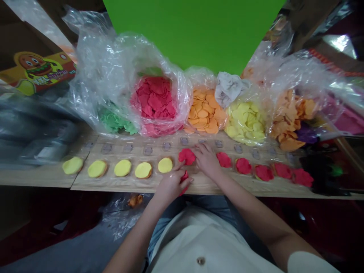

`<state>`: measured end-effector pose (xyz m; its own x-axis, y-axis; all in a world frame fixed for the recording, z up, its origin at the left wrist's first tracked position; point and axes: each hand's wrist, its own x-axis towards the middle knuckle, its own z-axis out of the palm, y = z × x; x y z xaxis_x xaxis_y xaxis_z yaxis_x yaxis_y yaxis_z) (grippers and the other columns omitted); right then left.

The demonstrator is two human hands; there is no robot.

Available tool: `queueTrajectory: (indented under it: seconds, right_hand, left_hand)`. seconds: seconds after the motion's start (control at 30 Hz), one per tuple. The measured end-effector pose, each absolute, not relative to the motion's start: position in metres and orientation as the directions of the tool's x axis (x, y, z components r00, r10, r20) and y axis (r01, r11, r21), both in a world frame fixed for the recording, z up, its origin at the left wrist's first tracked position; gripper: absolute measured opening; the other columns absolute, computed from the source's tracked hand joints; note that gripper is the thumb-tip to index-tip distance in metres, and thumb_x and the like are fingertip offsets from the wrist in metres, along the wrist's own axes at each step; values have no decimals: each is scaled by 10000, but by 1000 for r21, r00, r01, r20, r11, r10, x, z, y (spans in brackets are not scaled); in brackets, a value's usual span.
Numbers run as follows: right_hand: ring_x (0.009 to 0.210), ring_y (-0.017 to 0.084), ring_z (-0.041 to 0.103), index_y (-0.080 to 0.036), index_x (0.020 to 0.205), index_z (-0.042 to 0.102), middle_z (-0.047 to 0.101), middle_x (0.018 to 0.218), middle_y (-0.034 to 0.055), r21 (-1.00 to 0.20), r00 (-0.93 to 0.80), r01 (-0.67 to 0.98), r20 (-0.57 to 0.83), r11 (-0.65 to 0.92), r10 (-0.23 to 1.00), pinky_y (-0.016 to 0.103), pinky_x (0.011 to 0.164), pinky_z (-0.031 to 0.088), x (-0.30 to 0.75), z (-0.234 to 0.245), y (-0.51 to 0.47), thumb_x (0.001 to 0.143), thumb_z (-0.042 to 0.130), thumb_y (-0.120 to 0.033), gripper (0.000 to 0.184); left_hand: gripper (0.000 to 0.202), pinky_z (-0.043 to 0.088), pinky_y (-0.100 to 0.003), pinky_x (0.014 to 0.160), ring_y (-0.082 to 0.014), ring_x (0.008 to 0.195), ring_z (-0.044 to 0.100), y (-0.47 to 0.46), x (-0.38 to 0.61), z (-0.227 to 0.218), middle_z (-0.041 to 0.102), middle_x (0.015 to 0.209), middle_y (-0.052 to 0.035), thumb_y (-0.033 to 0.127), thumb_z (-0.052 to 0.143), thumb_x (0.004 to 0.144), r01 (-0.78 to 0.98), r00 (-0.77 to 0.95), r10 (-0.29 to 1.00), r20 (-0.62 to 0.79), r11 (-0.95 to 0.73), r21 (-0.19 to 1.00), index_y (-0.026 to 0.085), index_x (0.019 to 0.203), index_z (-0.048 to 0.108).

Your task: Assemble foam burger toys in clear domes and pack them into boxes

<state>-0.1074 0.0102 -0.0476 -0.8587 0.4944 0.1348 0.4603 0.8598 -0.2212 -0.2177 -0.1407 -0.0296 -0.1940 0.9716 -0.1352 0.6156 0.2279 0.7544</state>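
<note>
My left hand [170, 184] is closed on red wavy-edged pieces [184, 181] at the table's front edge. Just beyond its fingertips, another red wavy-edged piece [187, 156] lies in the row. My right hand [207, 160] is palm down against that piece's right side, fingers stretched out and apart; what lies under the palm is hidden. To the left runs a row of yellow discs [122, 167] on orange-brown bases in clear plastic trays. On the right, several trays carry red pieces [243, 166] on top.
Behind the row stand plastic bags of green pieces [118, 122], red pieces [156, 98], orange pieces [205, 112] and yellow pieces [246, 120]. A green board [187, 34] rises at the back. Clear plastic containers [42, 129] are stacked at left, blurred.
</note>
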Motion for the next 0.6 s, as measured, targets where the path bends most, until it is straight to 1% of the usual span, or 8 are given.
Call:
queueTrajectory:
  seconds: [0.07,0.13,0.2,0.27,0.33,0.4,0.5,0.6]
  right_hand:
    - [1196,280,348,-177,1209,526,504,1240,98,-187,-870,459,105,869,482,420,946,355,-104,-53,6,840,408,-125,391]
    - [1244,275,304,-177,1256,484,475,1291,84,-188,-866,470,90,862,492,422,956,350,-103,-58,2,852,373,-120,423]
    - [1286,268,252,-179,1315,414,415,1357,76,-193,-841,507,103,840,531,426,975,333,-103,-62,-1,858,345,-111,467]
    - [1323,281,182,-175,1341,375,345,1410,85,-180,-818,542,111,821,564,457,996,299,-104,-63,-5,852,350,-107,494]
    - [1340,296,129,-168,1327,396,317,1427,93,-160,-824,541,95,826,558,486,1015,260,-104,-62,-9,844,369,-109,487]
    - [1345,299,114,-166,1288,448,332,1420,90,-153,-849,508,77,848,523,494,1032,229,-104,-61,-13,844,381,-118,452]
    - [1347,285,114,-166,1293,445,332,1422,84,-164,-848,502,99,849,521,478,1046,215,-101,-61,-18,841,387,-121,457]
    - [1345,276,130,-172,1319,414,334,1421,87,-184,-787,575,143,797,600,463,1041,234,-95,-61,-21,827,392,-108,496]
  left_hand:
    - [223,416,-323,831,-234,971,583,-141,-217,-28,573,1139,-127,345,497,820,655,-205,967,-151,250,713,194,657,489]
    - [215,420,-314,828,-227,961,585,-142,-217,-26,585,1095,-124,347,484,828,683,-205,968,-143,247,688,191,680,495]
    - [203,426,-302,818,-218,955,585,-142,-215,-24,583,1097,-117,344,481,832,709,-183,976,-122,217,671,189,703,507]
    - [177,436,-297,795,-209,926,592,-142,-214,-24,578,1115,-110,322,485,830,737,-153,982,-113,190,648,185,723,522]
    - [152,445,-301,777,-207,898,599,-140,-212,-26,585,1110,-106,299,494,822,762,-151,981,-123,195,618,181,736,536]
    - [148,449,-310,779,-210,899,600,-139,-211,-29,593,1105,-105,292,496,817,768,-177,976,-130,220,602,180,735,547]
    - [172,441,-320,825,-214,963,586,-142,-213,-33,577,1164,-108,312,486,827,733,-198,975,-99,214,645,181,747,564]
    - [196,404,-332,908,-217,1073,538,-148,-217,-34,553,1218,-110,342,480,836,655,-227,973,-37,181,734,182,800,586]
